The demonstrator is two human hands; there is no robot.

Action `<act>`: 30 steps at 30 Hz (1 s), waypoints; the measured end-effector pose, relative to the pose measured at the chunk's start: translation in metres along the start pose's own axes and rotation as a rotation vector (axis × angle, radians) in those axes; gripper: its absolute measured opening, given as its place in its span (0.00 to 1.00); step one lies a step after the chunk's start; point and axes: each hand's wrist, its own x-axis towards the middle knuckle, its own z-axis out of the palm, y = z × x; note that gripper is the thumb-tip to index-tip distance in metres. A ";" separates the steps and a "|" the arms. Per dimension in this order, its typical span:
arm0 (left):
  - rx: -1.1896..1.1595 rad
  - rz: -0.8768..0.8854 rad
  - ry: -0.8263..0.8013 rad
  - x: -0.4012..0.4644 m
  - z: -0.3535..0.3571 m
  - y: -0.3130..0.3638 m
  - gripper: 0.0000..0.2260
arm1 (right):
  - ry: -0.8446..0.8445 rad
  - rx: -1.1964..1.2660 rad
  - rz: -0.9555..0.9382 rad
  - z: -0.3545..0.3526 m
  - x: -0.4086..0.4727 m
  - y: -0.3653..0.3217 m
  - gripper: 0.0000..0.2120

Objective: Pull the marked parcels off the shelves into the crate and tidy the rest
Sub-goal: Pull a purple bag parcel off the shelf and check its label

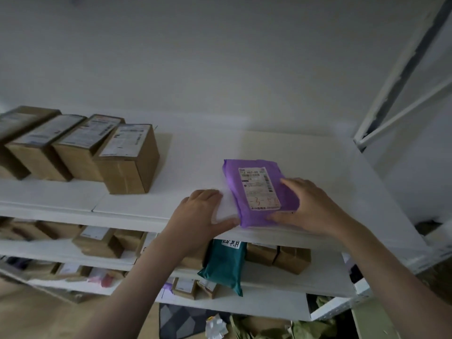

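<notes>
White top shelf (195,152), white wall (195,57) behind it. There's the purple parcel (288,199), its label (259,189) white with black print and a barcode. A row of brown cardboard boxes (129,172) wears white labels. Down a shelf, a teal parcel (223,265) with a white tag, beside more brown boxes (292,260).

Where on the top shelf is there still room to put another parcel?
The top shelf is bare between the row of brown boxes and the purple parcel, and behind and to the right of that parcel. The left end is crowded with boxes. Both hands, left and right, take up the front edge by the purple parcel.
</notes>
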 end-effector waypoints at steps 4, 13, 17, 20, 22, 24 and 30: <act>0.049 0.019 -0.022 0.020 0.001 0.013 0.39 | -0.044 -0.139 0.066 0.002 -0.001 0.026 0.58; -0.037 0.058 -0.035 0.046 0.012 0.028 0.33 | 0.004 0.111 -0.034 0.012 -0.008 0.024 0.50; -0.058 0.006 0.019 0.029 0.009 0.027 0.34 | 0.049 0.139 -0.097 0.007 -0.016 0.021 0.43; -0.069 -0.073 0.059 0.009 0.002 0.023 0.36 | 0.024 0.144 -0.183 0.005 -0.018 0.008 0.40; -0.083 -0.120 0.083 -0.010 -0.004 0.018 0.37 | 0.014 0.175 -0.237 0.008 -0.017 -0.007 0.38; -0.120 -0.166 0.121 -0.034 -0.009 0.012 0.38 | 0.006 0.235 -0.277 0.015 -0.014 -0.026 0.35; -0.191 -0.300 0.229 -0.112 -0.024 -0.031 0.38 | -0.041 0.306 -0.429 0.048 -0.007 -0.106 0.30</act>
